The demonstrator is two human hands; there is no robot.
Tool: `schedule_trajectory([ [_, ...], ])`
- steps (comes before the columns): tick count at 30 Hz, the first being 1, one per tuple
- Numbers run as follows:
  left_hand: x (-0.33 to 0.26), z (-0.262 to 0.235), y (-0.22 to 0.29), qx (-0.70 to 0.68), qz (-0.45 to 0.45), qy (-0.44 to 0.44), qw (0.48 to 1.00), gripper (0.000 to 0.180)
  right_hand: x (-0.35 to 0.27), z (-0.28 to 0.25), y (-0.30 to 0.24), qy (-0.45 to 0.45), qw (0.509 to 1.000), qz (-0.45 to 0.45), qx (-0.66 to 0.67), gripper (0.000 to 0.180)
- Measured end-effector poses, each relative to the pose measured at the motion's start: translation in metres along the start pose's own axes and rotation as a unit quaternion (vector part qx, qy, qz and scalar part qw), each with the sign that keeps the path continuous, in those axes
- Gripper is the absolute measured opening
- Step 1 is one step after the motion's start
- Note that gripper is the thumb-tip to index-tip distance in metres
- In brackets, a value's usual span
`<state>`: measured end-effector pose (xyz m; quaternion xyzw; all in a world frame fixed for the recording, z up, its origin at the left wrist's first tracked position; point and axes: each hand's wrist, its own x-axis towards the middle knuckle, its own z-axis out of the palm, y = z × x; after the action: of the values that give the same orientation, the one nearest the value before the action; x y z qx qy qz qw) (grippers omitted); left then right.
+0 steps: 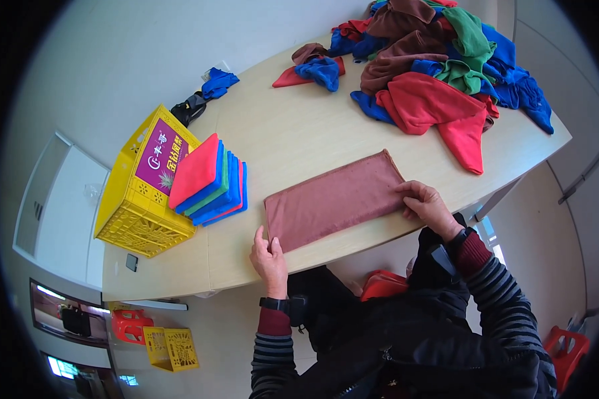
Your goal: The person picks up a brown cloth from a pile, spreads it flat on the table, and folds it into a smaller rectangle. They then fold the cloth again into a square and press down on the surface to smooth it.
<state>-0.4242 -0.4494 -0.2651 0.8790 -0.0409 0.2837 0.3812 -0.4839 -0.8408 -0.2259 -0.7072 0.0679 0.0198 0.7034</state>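
Observation:
A brownish-pink cloth, folded into a flat rectangle, lies near the front edge of the table. At its right end my right hand pinches the edge between thumb and curled fingers. My left hand is at the cloth's near left corner, thumb and fingers apart, touching the edge. To the left stands a neat stack of folded cloths in red, blue and green. A large loose heap of cloths in red, brown, blue and green lies at the far right.
A yellow plastic crate stands beside the stack. Crumpled cloths lie near the wall, and a blue cloth and a black item lie behind the crate. A small dark object sits at the table's left end. Red stools stand below.

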Motion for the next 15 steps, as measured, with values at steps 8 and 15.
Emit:
schedule_trajectory([
  [8, -0.0074, -0.0024, -0.0013, 0.002, -0.023, -0.018, 1.0, 0.042, -0.0016, 0.0033, -0.0022, 0.009, 1.0, -0.021, 0.003, 0.028],
  [15, -0.0089, -0.0022, 0.0001, 0.022, -0.036, -0.022, 0.999, 0.043, -0.002, 0.0026, -0.0023, 0.02, 0.999, -0.017, -0.027, 0.028],
])
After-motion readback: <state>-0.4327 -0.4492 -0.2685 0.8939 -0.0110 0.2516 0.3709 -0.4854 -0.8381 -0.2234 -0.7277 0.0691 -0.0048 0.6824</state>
